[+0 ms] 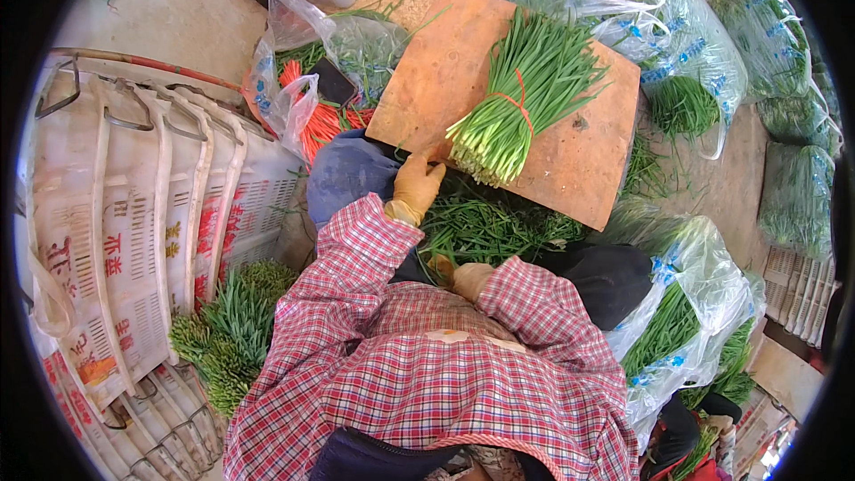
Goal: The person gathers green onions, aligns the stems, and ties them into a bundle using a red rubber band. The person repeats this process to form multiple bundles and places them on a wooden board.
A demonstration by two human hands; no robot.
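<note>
A tied bundle of garlic chives (518, 107) lies on a wooden board (427, 73), with a red tie (518, 103) around its middle. Its pale cut ends face me. At the board's near left edge is my left hand (417, 184) in a yellow glove, touching the edge; whether its fingers grip it is unclear. My right hand (471, 279), also gloved, is low by my lap, partly covered by the plaid sleeve. Its fingers are mostly hidden beside loose chive leaves (501, 224), which pile up below the board.
Left of the board, red ties (320, 127) and a dark phone (332, 82) lie in a plastic bag. White plastic crates (133, 214) stand at left, near upright green bunches (234, 327). Bags of chives (674, 327) sit at right; more bags (695, 47) stand beyond. Another person (708, 427) is partly visible lower right.
</note>
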